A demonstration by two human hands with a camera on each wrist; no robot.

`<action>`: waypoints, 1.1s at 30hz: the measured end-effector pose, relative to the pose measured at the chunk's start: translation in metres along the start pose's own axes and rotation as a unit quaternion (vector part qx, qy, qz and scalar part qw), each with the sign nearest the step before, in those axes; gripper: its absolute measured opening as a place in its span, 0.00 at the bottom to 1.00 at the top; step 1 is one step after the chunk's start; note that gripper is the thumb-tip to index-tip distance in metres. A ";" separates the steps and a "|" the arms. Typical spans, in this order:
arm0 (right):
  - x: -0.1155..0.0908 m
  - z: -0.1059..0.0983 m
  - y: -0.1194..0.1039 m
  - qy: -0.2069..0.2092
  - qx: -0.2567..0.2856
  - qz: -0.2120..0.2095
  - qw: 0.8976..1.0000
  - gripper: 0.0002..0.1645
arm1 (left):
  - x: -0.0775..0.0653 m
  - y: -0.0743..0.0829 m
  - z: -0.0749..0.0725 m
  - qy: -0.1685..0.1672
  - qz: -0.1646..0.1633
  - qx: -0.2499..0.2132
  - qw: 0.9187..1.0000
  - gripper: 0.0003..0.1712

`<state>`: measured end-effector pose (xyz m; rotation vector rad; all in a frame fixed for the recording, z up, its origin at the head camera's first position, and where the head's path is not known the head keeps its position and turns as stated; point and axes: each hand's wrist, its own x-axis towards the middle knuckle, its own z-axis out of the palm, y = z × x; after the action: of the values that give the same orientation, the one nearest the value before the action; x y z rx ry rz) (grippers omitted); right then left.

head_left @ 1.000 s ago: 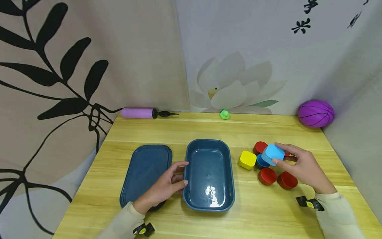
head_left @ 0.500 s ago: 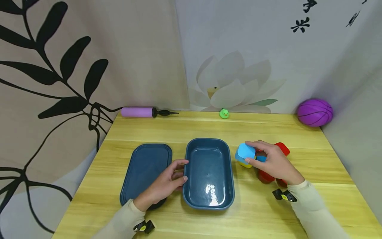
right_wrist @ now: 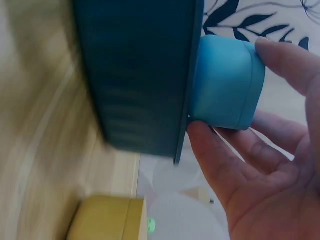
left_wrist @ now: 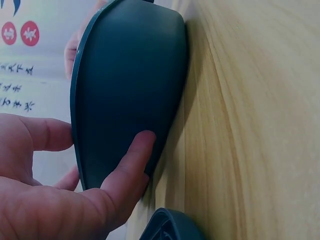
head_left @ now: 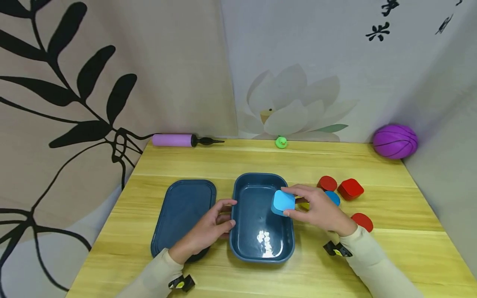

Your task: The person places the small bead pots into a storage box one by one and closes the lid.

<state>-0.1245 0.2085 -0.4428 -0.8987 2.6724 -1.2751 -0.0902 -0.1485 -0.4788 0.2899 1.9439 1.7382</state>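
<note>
My right hand (head_left: 316, 207) pinches a light blue rounded-square block (head_left: 283, 202) between thumb and fingers. The block is above the right side of a dark blue rectangular container (head_left: 261, 231), at rim height, as the right wrist view also shows. With relaxed fingers, my left hand (head_left: 205, 227) touches the container's outer left wall; in the left wrist view its thumb (left_wrist: 142, 142) presses that wall. Behind the right hand lie a round red block (head_left: 327, 183), a rounded-square red block (head_left: 350, 189), a round blue block (head_left: 333, 198) and another round red block (head_left: 362, 222). A yellow block (right_wrist: 105, 217) is mostly hidden.
A dark blue lid (head_left: 188, 207) lies left of the container, partly under the left forearm. Along the back edge are a purple hand pump (head_left: 173, 140), a small green duck (head_left: 281, 142) and a purple ball (head_left: 395, 141). Fabric walls border the wooden table (head_left: 231, 159).
My right hand has carried the light blue block leftward, from over the red blocks, past the yellow one, to over the container. My left hand stays on the container's side.
</note>
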 end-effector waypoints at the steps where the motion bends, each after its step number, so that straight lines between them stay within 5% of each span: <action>1: 0.001 0.003 -0.002 -0.005 -0.004 -0.001 1.000 0.38 | 0.000 0.000 0.000 0.000 0.000 0.000 1.000 0.33; 14: 0.014 0.041 -0.029 -0.110 -0.107 -0.033 0.988 0.39 | 0.000 0.001 0.001 -0.006 -0.007 -0.017 1.000 0.33; 23: 0.020 0.065 -0.042 -0.182 -0.127 -0.079 0.972 0.34 | 0.003 0.001 0.000 -0.013 -0.005 -0.015 1.000 0.33; 33: 0.021 0.081 -0.043 -0.205 -0.136 -0.087 0.965 0.34 | 0.006 -0.002 -0.001 -0.008 -0.013 -0.017 1.000 0.33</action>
<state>-0.0983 0.1198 -0.4608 -1.2916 2.5039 -0.6491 -0.0953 -0.1473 -0.4816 0.2629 1.8969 1.7455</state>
